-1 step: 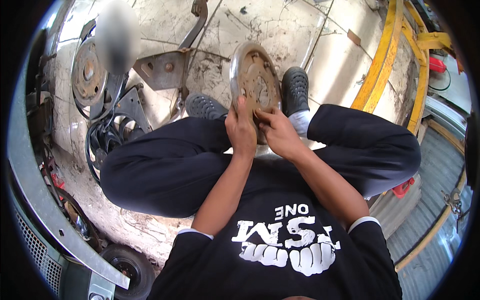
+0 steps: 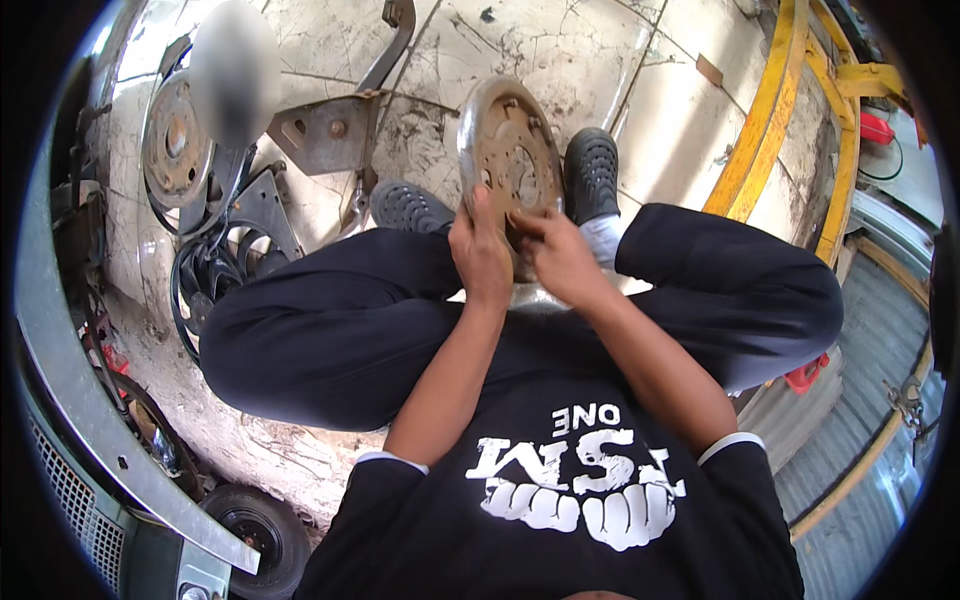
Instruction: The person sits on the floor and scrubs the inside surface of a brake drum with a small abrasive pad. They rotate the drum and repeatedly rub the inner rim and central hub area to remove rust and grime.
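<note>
A round, rusty brake backing plate (image 2: 535, 150) with a shiny rim and several holes stands tilted on edge between my feet. Wrapped round its lower left rim is my left hand (image 2: 482, 250), with the thumb lying on the face. My right hand (image 2: 556, 248) is at the lower part of the face, fingers bent and pressed together against the plate. Whether anything small sits between those fingers is hidden. Beneath the hands, a pale metal surface (image 2: 535, 297) partly shows between my crossed legs.
At the left lie another rusty round plate (image 2: 178, 140), a metal pedal bracket (image 2: 330, 130) and black cables (image 2: 205, 270). A yellow metal frame (image 2: 760, 120) stands at the right. A small wheel (image 2: 255, 535) is at the lower left, near a grey metal panel (image 2: 130, 470).
The right hand's fingers have shifted slightly on the plate's face. The left hand keeps its hold on the rim.
</note>
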A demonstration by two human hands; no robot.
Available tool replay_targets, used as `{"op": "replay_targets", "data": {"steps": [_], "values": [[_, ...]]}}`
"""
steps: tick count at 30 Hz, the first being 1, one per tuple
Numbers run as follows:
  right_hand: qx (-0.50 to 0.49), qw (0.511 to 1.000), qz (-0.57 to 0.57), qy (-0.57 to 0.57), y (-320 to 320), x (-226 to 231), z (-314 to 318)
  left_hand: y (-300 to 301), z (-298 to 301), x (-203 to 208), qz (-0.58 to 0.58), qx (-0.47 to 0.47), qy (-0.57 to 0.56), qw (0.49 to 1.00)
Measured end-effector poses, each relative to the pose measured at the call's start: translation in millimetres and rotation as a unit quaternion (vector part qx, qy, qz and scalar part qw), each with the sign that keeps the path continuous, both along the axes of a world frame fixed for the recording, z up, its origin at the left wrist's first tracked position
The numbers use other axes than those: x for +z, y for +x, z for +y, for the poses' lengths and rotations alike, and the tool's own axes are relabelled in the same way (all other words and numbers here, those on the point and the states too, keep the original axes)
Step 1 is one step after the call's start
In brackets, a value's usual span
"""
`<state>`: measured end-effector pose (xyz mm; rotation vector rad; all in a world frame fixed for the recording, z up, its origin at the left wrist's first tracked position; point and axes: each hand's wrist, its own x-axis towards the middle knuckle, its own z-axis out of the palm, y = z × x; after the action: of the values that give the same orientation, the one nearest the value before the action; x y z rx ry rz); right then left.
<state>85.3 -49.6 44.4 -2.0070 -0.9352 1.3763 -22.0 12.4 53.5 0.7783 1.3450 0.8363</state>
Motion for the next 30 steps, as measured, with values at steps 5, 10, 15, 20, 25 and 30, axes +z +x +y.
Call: {"op": "replay_targets", "data": {"steps": [5, 10, 15, 20, 25, 30], "values": [[0.025, 1.0, -0.019, -0.001, 1.9, 9.3, 0.1, 4.1, 10.1, 6.1, 0.026, -0.043, 0.017, 0.999], [0.037, 0.996, -0.068, -0.054, 30.0, -47.0, -14.3, 2.1, -1.0, 4.0, 0.003, -0.014, 0.009, 1.0], [-0.314, 0.911, 0.265, -0.041, 26.1, -7.1, 16.0, 2.6, 22.8, 3.9, -0.098, -0.07, -0.07, 0.99], [-0.484, 0.817, 0.314, 0.0, 37.2, 13.2, 25.1, 3.4, 34.0, -1.8, -0.103, -0.114, -0.068, 0.986], [-0.559, 0.736, 0.378, 0.062, 28.7, 42.8, 29.1, 2.4, 17.9, -4.7, -0.111, -0.123, -0.008, 0.986], [-0.558, 0.721, 0.393, 0.12, 12.4, 72.7, 29.0, 13.6, 7.5, 17.6, -0.118, -0.054, -0.024, 0.991]]}}
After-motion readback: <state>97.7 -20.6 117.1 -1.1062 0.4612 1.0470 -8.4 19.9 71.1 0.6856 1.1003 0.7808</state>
